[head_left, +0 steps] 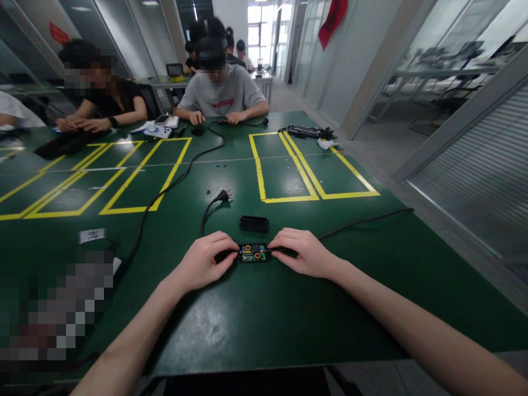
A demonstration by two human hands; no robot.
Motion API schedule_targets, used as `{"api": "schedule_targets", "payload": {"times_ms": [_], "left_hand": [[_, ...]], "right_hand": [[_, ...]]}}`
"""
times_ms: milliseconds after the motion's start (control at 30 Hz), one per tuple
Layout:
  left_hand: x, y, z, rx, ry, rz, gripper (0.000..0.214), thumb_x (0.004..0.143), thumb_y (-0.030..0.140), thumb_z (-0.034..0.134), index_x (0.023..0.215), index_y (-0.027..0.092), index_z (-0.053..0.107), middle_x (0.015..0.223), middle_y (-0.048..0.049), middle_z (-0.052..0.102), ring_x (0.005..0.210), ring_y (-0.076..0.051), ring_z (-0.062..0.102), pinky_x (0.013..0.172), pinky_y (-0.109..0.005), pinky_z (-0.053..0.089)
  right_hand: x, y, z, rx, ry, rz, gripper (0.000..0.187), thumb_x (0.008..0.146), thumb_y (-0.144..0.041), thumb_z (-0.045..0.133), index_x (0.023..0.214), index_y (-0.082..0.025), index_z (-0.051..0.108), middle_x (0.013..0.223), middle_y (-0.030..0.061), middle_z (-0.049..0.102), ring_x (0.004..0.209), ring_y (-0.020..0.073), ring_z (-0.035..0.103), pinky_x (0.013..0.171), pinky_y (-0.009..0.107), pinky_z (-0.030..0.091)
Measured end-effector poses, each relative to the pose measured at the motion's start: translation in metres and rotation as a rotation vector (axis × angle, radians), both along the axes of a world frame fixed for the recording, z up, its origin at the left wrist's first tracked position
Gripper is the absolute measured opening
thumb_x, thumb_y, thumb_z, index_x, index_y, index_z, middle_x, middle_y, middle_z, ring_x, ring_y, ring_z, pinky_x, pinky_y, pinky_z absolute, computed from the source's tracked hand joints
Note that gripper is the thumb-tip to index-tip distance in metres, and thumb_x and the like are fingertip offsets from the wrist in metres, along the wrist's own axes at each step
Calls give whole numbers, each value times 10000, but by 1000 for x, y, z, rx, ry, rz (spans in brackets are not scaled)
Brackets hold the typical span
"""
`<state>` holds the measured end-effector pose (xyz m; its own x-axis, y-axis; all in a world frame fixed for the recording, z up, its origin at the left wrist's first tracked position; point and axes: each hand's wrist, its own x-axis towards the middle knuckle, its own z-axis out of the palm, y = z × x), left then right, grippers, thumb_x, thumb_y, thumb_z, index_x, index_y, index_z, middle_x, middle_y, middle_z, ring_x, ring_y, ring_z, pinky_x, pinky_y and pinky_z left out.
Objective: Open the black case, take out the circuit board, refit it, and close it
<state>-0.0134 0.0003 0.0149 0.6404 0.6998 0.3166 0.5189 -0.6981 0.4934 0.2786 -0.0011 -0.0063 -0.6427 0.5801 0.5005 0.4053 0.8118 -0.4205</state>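
With the open black casing point(253, 261) as the clock's centre, set on the green table point(264, 313) straight ahead of the person, a plug point(224, 196) lies at eleven o'clock, its black cord point(203, 221) running behind the left hand point(210, 259). That hand is at nine o'clock, thumb and forefinger pinched at the casing's left end, apparently on the cord; good handling probably means light, level pressure, fingertips clear of the components. The casing, lying flat, holds a green circuit board point(249, 256) bearing two copper-coloured ring coils point(258, 256); wires are best kept inside its walls. At twelve o'clock, just apart, a black cover point(254, 223) seems to lie hollow side up, its inside too dark to read. The right hand point(303, 253), at three o'clock, likewise pinches the opposite end, apparently on the black cable point(363, 221) stretching between two and three o'clock; matching the left's force should prevent skewing.
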Motion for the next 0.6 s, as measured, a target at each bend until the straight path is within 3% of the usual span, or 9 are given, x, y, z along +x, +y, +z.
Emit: {"api": "schedule_targets", "payload": {"times_ms": [267,467,533,600], "left_hand": [[3,1,3,-22,52,-36,179,966,160,512,857,186,651,897,-52,683,841,-174,644,759,-278,536],[7,1,4,15,53,-23,177,959,176,527,824,186,641,896,-55,683,844,-181,626,763,-295,534],[8,2,2,63,27,13,178,977,214,540,873,185,682,925,-65,706,873,-194,642,802,-320,546],[9,4,-3,100,1,96,204,1004,279,538,990,185,718,999,-86,729,944,-219,663,868,-364,560]], "right_hand": [[-2,-1,6,39,-141,-5,216,1013,-175,517,852,-182,660,883,72,694,806,176,631,693,290,504],[-4,2,6,49,-175,-3,157,986,-261,591,880,-190,681,925,73,702,828,191,627,736,323,488],[-5,3,4,76,-142,-60,198,1009,-284,569,916,-187,715,938,82,712,840,199,637,749,341,486],[-7,5,1,80,-130,-179,239,1022,-316,555,1088,-181,740,1048,114,717,932,228,648,798,372,500]]}}
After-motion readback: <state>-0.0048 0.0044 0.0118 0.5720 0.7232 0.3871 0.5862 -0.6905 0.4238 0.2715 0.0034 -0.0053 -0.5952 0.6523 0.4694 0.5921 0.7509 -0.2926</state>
